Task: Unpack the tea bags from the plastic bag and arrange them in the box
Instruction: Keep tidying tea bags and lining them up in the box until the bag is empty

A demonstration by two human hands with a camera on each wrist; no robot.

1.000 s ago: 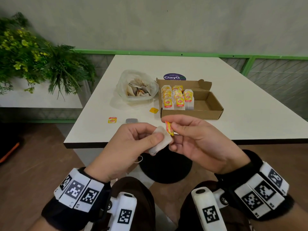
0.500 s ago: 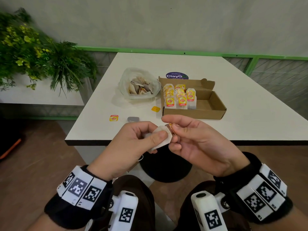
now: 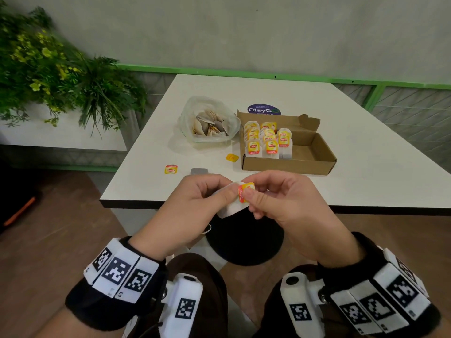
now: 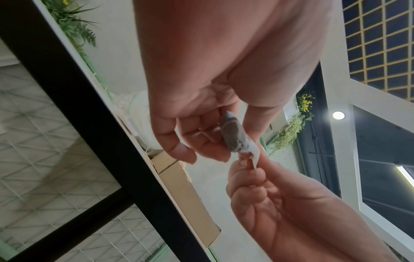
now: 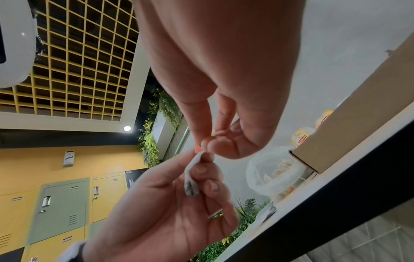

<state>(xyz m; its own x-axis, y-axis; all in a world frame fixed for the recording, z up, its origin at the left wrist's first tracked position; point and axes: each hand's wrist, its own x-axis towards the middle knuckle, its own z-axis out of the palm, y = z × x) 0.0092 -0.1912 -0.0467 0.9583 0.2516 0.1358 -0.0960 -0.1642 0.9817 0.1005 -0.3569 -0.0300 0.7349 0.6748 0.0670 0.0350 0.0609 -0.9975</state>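
Note:
Just in front of the table's near edge, my left hand [image 3: 192, 206] pinches a white tea bag [image 3: 230, 208] between thumb and fingers. My right hand [image 3: 273, 198] pinches that bag's yellow-red tag [image 3: 246, 191] against its top. From below, the tea bag [image 4: 235, 138] shows dark tea inside. The brown cardboard box [image 3: 314, 152] lies open on the table, with several tagged tea bags [image 3: 266, 140] standing in rows in its left half. Left of it the clear plastic bag [image 3: 207, 120] holds several loose tea bags.
On the white table [image 3: 366, 154] lie a loose yellow tag [image 3: 170, 169], another yellow tag [image 3: 231, 157] and a grey tea bag [image 3: 199, 171] near the front edge. A purple sticker [image 3: 263, 110] sits behind the box. Plants [image 3: 61, 76] stand at the left.
My right hand has turned the tag from edge-on to flat against the top of the tea bag. Both hands have stayed together at the table edge.

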